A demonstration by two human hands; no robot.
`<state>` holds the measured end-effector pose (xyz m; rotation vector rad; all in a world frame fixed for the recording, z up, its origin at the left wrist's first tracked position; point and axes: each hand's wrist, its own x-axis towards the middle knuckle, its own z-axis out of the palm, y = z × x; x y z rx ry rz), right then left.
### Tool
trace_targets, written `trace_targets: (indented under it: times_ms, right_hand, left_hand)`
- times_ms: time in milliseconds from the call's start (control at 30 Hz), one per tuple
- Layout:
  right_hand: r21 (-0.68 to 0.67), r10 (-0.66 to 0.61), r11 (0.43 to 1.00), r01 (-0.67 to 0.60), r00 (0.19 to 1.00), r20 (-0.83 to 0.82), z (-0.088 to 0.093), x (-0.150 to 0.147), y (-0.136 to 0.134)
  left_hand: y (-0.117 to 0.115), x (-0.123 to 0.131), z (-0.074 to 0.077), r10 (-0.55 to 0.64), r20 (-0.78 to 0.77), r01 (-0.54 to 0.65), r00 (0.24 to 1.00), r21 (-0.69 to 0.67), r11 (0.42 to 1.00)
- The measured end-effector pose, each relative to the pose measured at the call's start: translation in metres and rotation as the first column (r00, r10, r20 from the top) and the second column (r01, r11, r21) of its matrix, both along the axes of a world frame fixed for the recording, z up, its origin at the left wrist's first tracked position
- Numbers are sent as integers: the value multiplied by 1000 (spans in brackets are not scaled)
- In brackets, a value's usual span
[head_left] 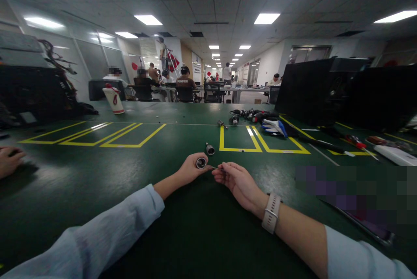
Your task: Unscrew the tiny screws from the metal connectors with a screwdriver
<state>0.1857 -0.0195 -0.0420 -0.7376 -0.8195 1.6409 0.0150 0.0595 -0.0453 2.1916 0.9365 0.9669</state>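
Note:
Wrapped round a round metal part with a hollow, dark end is my left hand [192, 169]; the open end of the metal part [201, 163] faces me. My right hand [236, 181], with a watch on its wrist, pinches a thin metal tool [216, 167] whose tip reaches to the rim of the part. Whether the tip is inside cannot be made out. Just beyond my left hand, a second dark metal part [210, 149] lies on the green table [146, 218].
Across the table are a paper cup [114, 100], black tools [254, 115], a blue-and-white glove [274, 127], a screwdriver [356, 141] and black cases [312, 90]. Another person's hand [9, 161] rests at the left edge. A blurred flat object [365, 214] lies right.

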Motion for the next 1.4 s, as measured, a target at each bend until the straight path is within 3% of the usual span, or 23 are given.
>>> trace_targets:
  times_ms: [200,400,767,933,1100,1233,1333,1400]
  right_hand:
    - [60,-25,998,22,999,41,1,-3,-4]
    - [158,-130,980,117,989,77,-3,-1,-3]
    - [213,-257,946,244,966,33,0,3,-5]
    - [314,-439,880,356,861,256,-3,0,0]
    - [566,-498,804,182,726,474,-4,-13,5]
    - [666,-583,737,115,606,541,-6,-15,13]
    - [638,-599,760,125,517,612,-6,-12,18]
    - [612,-565,784,107,532,631,-5,-10,18]
  left_hand:
    - [-1,0,0,-27,41,30,999,-60,998]
    - [-1,-1,0,-4,77,13,997,-114,993]
    - [-2,-3,2,81,92,-80,993,-15,997]
    - [1,1,-2,88,33,-88,996,3,996]
    - [-4,18,-6,-30,-134,36,990,42,998]
    - [-9,31,-5,-96,-151,102,984,28,994]
    - [-9,32,-3,-92,-117,97,989,36,995]
    - [-8,30,-3,-98,-114,102,989,31,994]
